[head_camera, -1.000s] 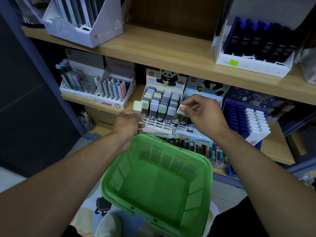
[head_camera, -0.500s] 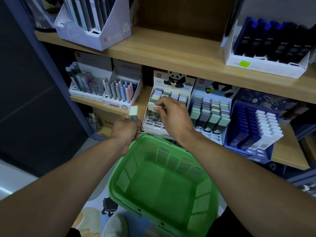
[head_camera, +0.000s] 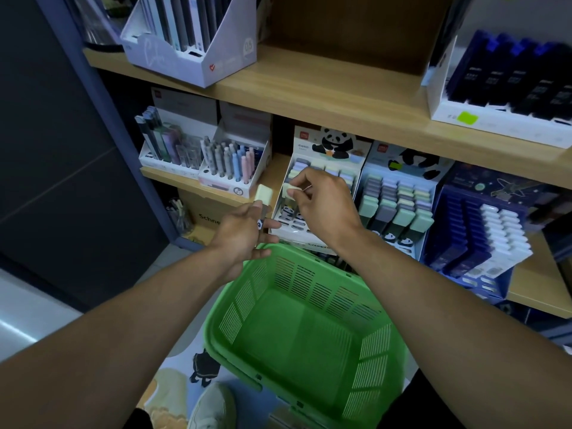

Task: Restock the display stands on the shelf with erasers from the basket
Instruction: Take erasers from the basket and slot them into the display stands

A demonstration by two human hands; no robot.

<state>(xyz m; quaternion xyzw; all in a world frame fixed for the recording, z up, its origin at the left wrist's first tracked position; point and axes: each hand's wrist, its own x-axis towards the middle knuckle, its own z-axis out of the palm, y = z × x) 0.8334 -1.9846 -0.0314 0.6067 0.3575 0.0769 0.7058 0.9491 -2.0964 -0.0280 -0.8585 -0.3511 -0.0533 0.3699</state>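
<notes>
Progress: we judge the restock nearly finished. The green basket [head_camera: 306,329], lower centre of the frame, shows a bare floor with no erasers in it; the only loose stock we see is in our two hands.

Item 1, right hand [head_camera: 322,209], centre of the frame: fingertips pinch a pale yellow-green eraser [head_camera: 292,192] at the left column of the left panda stand [head_camera: 325,156]. We judge it is being seated in a slot; the slot itself is hidden by the fingers.

Item 2, left hand [head_camera: 244,230], just left of centre: thumb and fingers grip a second pale eraser [head_camera: 264,194] upright by its lower sleeve, its top clear of the hand, just beside the stand's left edge and not touching it. This one is left to place.

Containers:
- Left panda stand, middle shelf [head_camera: 309,97]: rows of pastel erasers in lilac, yellow and green; the front rows are partly hidden by our right hand, so we cannot tell how many gaps remain.
- Right panda stand [head_camera: 399,199], touching the first on its right: four columns of grey, lilac and green erasers, looking full.
- Dark blue stand [head_camera: 476,230], right of the frame: white items fill its right columns; its left columns look unfilled.
- Two white pen stands [head_camera: 229,168], left of the frame: upright pens in grey, blue and pink.
- Upper shelf: a white box [head_camera: 188,57] of tall slim packs, upper left; a white tray [head_camera: 501,116] of dark blue items, upper right.
</notes>
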